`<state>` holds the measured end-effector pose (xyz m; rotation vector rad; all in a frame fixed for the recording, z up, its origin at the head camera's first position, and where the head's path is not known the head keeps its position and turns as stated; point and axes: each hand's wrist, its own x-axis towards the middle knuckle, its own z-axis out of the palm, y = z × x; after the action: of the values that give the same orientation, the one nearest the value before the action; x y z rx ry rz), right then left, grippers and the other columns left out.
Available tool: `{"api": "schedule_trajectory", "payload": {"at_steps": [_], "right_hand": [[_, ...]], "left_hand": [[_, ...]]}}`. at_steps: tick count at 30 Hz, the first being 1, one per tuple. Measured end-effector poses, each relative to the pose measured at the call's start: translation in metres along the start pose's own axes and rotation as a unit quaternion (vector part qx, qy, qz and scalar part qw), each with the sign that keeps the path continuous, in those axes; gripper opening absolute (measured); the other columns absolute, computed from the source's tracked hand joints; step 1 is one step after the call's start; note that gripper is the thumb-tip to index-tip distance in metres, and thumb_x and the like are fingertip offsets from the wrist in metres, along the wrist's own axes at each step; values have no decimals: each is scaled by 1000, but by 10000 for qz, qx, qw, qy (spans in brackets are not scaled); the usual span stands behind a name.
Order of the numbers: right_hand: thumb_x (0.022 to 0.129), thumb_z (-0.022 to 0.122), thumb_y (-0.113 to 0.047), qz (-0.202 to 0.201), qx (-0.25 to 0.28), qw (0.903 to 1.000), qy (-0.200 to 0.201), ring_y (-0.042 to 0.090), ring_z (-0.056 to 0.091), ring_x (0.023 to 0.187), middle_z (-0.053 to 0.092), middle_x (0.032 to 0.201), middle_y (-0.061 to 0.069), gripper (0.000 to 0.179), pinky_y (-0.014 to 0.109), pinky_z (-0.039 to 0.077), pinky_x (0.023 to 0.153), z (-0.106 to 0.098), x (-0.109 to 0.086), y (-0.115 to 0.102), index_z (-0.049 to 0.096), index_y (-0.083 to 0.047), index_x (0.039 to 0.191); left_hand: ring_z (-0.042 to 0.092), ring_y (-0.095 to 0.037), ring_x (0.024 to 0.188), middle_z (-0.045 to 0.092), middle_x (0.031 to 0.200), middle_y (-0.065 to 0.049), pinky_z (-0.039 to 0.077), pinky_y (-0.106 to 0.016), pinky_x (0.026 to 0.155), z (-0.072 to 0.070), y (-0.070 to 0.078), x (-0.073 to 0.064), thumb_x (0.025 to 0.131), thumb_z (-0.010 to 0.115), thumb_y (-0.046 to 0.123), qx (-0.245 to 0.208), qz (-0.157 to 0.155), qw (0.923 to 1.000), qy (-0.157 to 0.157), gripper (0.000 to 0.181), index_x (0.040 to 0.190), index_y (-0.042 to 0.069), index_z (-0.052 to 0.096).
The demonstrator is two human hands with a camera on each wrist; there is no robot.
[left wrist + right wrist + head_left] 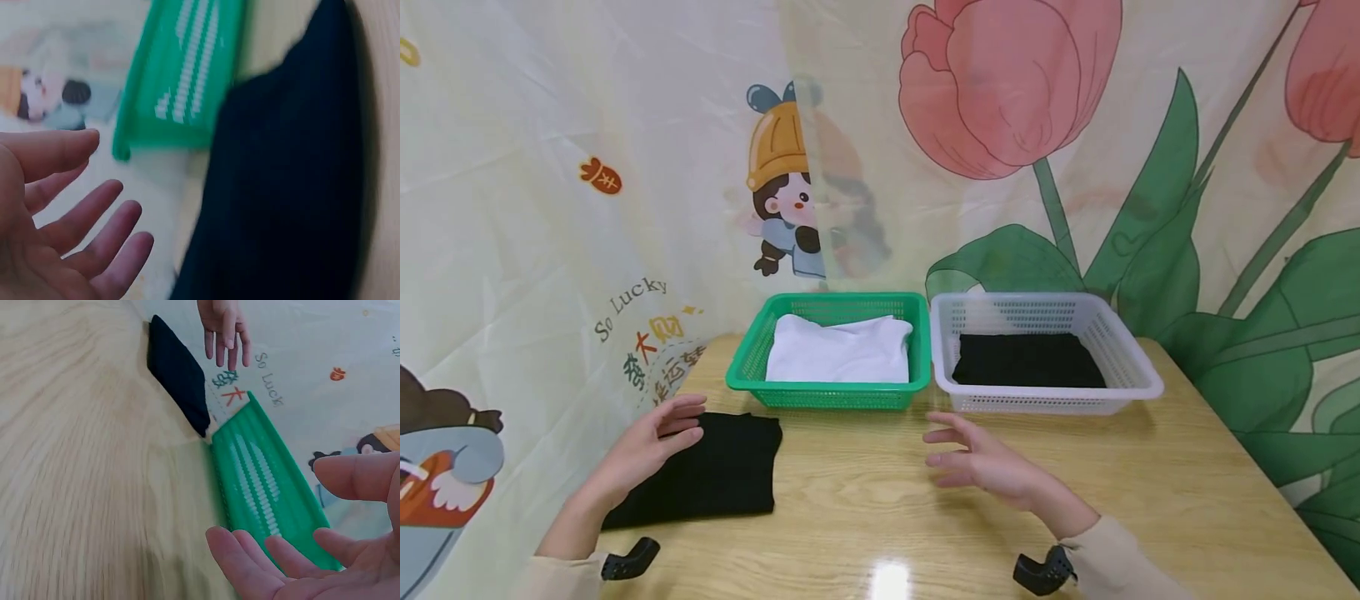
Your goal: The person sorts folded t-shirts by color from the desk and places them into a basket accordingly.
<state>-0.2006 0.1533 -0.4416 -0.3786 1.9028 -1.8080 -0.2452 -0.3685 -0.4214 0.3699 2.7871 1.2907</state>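
A black folded cloth point(722, 467) lies flat on the left of the table. Above its left part hovers my left hand point(651, 442), fingers loosely extended and holding nothing; the left wrist view shows a gap between the fingers and the black cloth point(287, 169). My right hand point(985, 462) is held over the table in front of the baskets, fingers spread and nothing in them. A white folded cloth point(841, 350) lies in the green basket point(827, 396). Another black folded cloth point(1028, 361) lies in the white basket point(1045, 402).
The two baskets stand side by side at the back of the wooden table point(865, 483). Behind them hangs a printed curtain point(865, 100) with tulips and cartoon figures. Black wrist devices point(1043, 572) sit at both cuffs.
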Motion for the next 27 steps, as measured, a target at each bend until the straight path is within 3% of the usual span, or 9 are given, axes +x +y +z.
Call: {"api": "schedule_trajectory", "payload": {"at_steps": [2, 4, 8, 13, 18, 22, 27], "right_hand": [[107, 64, -19, 17, 80, 9999, -94, 49, 54, 136, 30, 164, 32, 77, 54, 54, 106, 8, 9, 1, 19, -7, 168], [107, 64, -17, 33, 127, 9998, -172, 49, 55, 135, 30, 164, 32, 77, 53, 55, 105, 16, 18, 1, 19, -7, 168], [106, 65, -13, 52, 170, 9996, -201, 52, 54, 136, 31, 164, 31, 77, 55, 54, 105, 29, 33, -1, 20, -6, 168], [104, 65, -11, 63, 260, 9995, -195, 50, 53, 137, 32, 163, 30, 77, 55, 54, 105, 42, 51, -2, 22, -6, 167], [102, 68, -12, 118, 284, 9994, -165, 47, 55, 136, 34, 162, 29, 79, 54, 55, 103, 54, 64, 3, 23, -7, 167], [101, 69, -9, 129, 336, 9993, -121, 48, 56, 134, 36, 160, 31, 79, 54, 56, 103, 65, 73, 6, 24, -6, 167], [101, 69, -9, 201, 425, 9989, -85, 43, 59, 132, 38, 159, 30, 79, 54, 56, 102, 79, 83, 10, 25, -5, 167]], "left_hand": [[53, -45, 136, 54, 153, -22, 53, -24, 95, -6, -14, -1, 106, 69, 28, 248, 11, 9996, 106, 62, 159, 6, 44], [52, -49, 136, 54, 152, -26, 53, -38, 100, -11, -29, -1, 104, 72, 23, 547, 59, 9983, 204, 63, 158, 5, 45], [44, -56, 138, 49, 152, -34, 38, -69, 105, -18, -55, 2, 97, 80, 16, 867, 69, 9958, 279, 72, 157, 0, 43], [29, -64, 144, 34, 157, -43, 27, -78, 109, -28, -76, 6, 92, 84, 13, 1001, -55, 9943, 367, 87, 160, -7, 33], [25, -68, 144, 25, 159, -47, 29, -79, 108, -32, -81, 6, 94, 84, 21, 883, -473, 9948, 206, 97, 163, -5, 22], [29, -68, 141, 28, 156, -48, 32, -77, 105, -28, -77, 5, 95, 82, 28, 1010, -712, 9923, 109, 94, 162, -4, 25], [27, -67, 143, 27, 156, -48, 29, -77, 109, -20, -66, 8, 96, 81, 26, 1108, -947, 9892, 163, 89, 161, -5, 30]]}}
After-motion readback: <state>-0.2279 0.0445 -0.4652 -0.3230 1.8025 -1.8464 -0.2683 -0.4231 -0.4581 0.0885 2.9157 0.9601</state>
